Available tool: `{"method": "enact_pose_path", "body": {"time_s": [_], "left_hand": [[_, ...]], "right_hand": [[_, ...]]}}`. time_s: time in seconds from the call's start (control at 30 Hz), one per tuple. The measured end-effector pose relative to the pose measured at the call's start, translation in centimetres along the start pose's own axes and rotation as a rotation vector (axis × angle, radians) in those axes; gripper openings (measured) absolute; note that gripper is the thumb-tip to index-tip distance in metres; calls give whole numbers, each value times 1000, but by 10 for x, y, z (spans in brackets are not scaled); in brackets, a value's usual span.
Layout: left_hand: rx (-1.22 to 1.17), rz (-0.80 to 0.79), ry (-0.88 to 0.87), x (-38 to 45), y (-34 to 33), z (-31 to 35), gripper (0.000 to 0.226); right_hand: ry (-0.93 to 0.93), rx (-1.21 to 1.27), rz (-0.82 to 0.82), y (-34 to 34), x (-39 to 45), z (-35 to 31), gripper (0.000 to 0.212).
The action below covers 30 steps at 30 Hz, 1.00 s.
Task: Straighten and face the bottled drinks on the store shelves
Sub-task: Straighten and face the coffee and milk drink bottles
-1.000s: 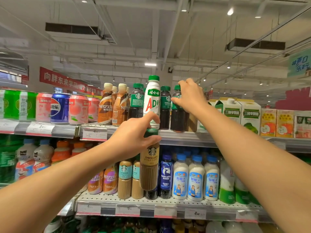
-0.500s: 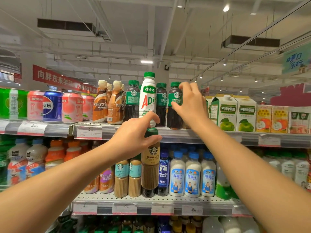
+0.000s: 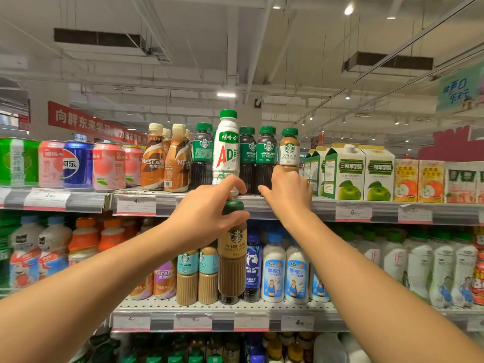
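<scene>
While both bare arms reach up toward the shelves, the left hand (image 3: 207,218) grips a cheese latte bottle (image 3: 232,258) by its neck, its fingers (image 3: 230,221) curled just under the green cap and the thumb arched over the top; the bottle hangs upright in front of the middle shelf (image 3: 225,306), its base close above that shelf's front edge, though I cannot tell if it touches. The right hand (image 3: 286,191) is at the front edge of the top shelf (image 3: 262,203), wrapped round the lower body of a caffe latte bottle (image 3: 289,150); its fingers are curled on the far side and mostly hidden, the thumb pointing left. That bottle stands upright at the right end of a row of Starbucks bottles, label facing forward, just beside two Americano bottles (image 3: 267,158); left of them rises a tall white AD bottle (image 3: 227,150), then another dark Starbucks bottle (image 3: 203,155), then Nescafe bottles (image 3: 165,163). Cans (image 3: 78,165) fill the left stretch of the top shelf; apple juice cartons (image 3: 358,174) stand to the right of the caffe latte. On the middle shelf, flat white bottles (image 3: 197,276) sit just left of the held bottle; a blue coffee bottle (image 3: 252,265) and coconut drink bottles (image 3: 285,273) sit to its right.
</scene>
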<state>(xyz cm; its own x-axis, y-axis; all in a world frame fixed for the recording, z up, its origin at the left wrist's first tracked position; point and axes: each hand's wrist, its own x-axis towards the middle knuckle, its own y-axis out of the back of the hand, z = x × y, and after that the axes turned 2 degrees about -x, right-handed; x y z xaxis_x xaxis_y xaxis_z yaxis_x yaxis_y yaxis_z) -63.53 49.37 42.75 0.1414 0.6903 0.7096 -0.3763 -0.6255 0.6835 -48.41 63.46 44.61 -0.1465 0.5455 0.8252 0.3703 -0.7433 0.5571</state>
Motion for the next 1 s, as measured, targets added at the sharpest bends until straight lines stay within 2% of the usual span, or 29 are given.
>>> {"method": "enact_pose_path", "body": {"time_s": [0.23, 0.53, 0.67, 0.77, 0.83, 0.9, 1.0], "left_hand": [[-5, -6, 16, -4, 1, 2, 39], [2, -11, 21, -9, -1, 4, 41], [-4, -12, 26, -12, -2, 4, 40], [-10, 4, 30, -15, -4, 4, 40], [-28, -4, 51, -17, -6, 3, 41], [-64, -19, 77, -20, -9, 3, 41], [-93, -24, 102, -27, -17, 4, 40]], "right_hand": [[-27, -38, 4, -4, 1, -5, 44], [-5, -51, -31, -1, -2, -3, 21], [-14, 83, -1, -2, -11, 3, 20], [60, 309, -1, -1, -35, 11, 18], [110, 503, -71, 1, -60, 16, 11], [92, 724, -232, 3, -87, 22, 12], [67, 1010, -560, -2, -125, 26, 39]]}}
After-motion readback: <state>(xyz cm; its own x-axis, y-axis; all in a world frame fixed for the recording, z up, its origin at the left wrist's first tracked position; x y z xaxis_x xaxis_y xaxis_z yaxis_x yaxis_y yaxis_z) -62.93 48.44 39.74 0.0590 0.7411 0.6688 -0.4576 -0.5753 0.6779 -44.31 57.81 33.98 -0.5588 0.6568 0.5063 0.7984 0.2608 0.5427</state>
